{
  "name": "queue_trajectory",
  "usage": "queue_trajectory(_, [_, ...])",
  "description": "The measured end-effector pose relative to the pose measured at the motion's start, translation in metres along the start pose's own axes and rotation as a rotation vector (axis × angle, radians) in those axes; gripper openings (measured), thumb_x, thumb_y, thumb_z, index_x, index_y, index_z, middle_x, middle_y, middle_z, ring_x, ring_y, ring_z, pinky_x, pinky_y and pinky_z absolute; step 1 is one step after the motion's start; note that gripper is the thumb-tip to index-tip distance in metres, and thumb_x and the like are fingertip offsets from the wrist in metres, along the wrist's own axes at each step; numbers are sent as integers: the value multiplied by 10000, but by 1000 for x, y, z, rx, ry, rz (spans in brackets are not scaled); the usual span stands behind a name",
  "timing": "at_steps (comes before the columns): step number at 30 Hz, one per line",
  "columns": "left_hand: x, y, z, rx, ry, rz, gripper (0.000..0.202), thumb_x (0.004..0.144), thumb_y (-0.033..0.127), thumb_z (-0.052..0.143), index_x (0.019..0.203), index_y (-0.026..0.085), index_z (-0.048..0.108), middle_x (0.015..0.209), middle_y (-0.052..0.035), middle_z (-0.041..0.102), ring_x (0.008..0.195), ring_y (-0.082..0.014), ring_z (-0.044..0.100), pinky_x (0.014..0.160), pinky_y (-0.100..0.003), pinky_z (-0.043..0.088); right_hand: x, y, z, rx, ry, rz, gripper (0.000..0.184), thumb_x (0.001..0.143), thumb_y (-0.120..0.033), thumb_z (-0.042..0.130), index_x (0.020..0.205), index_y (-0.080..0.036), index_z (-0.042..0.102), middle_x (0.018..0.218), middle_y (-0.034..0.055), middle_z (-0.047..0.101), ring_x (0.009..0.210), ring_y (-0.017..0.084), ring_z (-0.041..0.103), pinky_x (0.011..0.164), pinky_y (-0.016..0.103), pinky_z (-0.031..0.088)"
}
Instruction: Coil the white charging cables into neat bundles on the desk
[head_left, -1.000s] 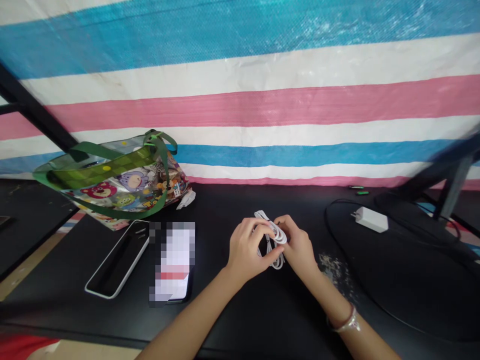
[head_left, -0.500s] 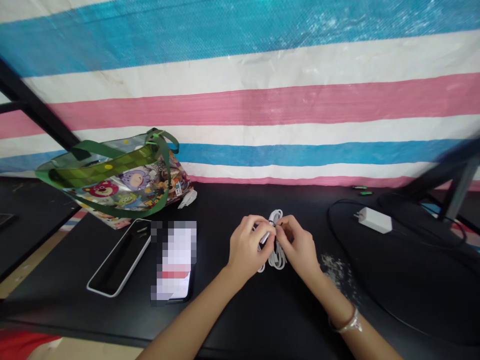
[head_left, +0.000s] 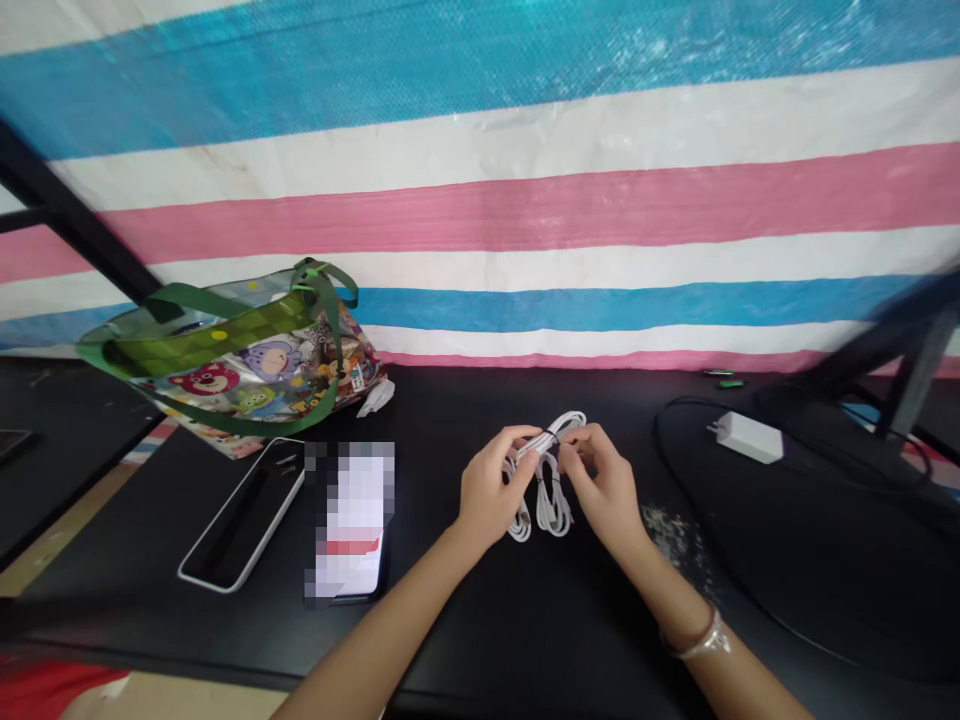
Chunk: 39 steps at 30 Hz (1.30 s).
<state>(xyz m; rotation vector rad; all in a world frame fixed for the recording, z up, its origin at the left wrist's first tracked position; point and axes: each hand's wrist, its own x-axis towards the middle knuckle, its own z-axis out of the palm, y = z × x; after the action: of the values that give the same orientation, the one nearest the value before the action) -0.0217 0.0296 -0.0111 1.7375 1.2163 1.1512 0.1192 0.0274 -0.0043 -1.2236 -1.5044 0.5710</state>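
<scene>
The person's left hand (head_left: 491,485) grips a white cable coil (head_left: 572,423), right of the patterned bag (head_left: 251,375). A black tie (head_left: 551,435) already circles that coil; the right hand (head_left: 606,488), farther from the bag, seems to pinch its end. I can't tell if it's fastened, so securing may remain. Two other coils (head_left: 555,512), right of the bag, already lie looped.

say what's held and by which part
The left hand grips a white cable bundle beside its black tie. The right hand seems to pinch the tie's end, though that grip is partly hidden.
</scene>
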Motion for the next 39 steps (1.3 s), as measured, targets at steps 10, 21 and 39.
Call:
queue_trajectory(10, [3, 1, 0, -498, -351, -180, 413, 876, 471, 523, 1149, 164, 560, 776, -33, 649, 670, -137, 615, 643, -249, 484, 2, -5, -9, 81, -21, -25, 113, 812, -314, 529, 741, -229, 508, 563, -36, 548, 511, 130, 548, 529, 259, 463])
queue_trajectory(21, [3, -2, 3, -482, -362, -141, 315, 867, 310, 565, 1158, 207, 500, 929, -42, 634, 737, -141, 633, 690, -271, 527, 0, -7, -7, 207, -71, -10, 180, 870, -382, 517, 782, -230, 479, 518, -52, 553, 464, 126, 551, 491, 258, 460])
queue_trajectory(39, [2, 1, -2, 89, -219, -16, 181, 837, 236, 517, 1004, 224, 585, 800, 23, 634, 609, -128, 575, 601, -226, 456, -1, -9, -4, 311, -127, 72, 258, 848, -474, 540, 790, -230, 476, 452, -62, 535, 405, 127, 521, 459, 257, 437])
